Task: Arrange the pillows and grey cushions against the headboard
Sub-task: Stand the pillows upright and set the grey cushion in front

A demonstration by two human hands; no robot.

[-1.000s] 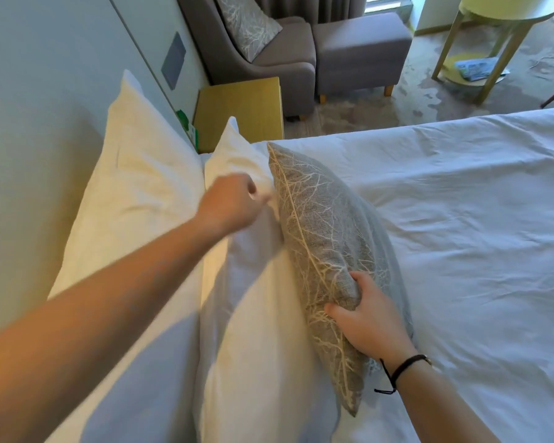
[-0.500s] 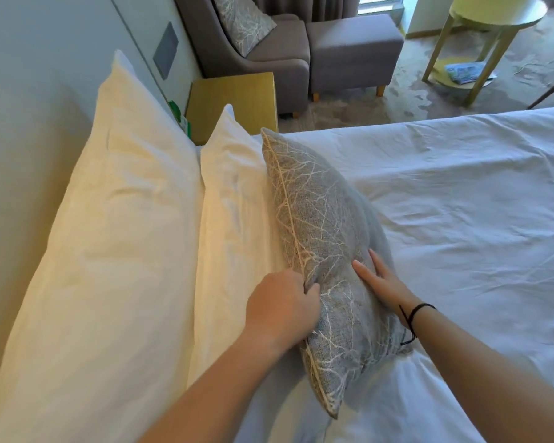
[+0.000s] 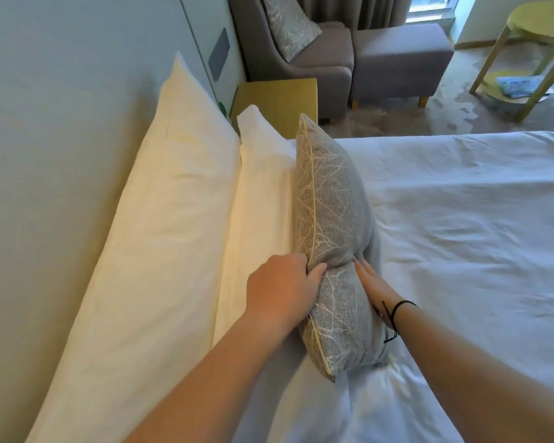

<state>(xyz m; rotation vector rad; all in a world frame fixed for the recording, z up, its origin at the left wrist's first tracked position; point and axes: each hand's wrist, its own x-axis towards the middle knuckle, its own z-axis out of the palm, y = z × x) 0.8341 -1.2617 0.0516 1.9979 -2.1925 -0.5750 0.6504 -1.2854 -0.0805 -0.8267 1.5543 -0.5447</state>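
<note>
A grey cushion with a pale branch pattern stands on edge on the white bed. It leans on a smaller white pillow, which leans on a large white pillow propped against the pale headboard. My left hand grips the cushion's piped edge on the pillow side. On the bed side, my right hand lies flat with fingers pressed into the cushion, pinching it in at the middle. A second grey cushion rests on the armchair far behind.
A yellow bedside table stands past the pillows. Behind it are a grey armchair and a grey footstool. A round yellow-green side table with papers on its lower shelf stands at the far right.
My left hand left the top of the smaller white pillow and came down to grip the cushion's near edge. My right hand shifted to press the cushion's side. The cushion now stands straighter.
</note>
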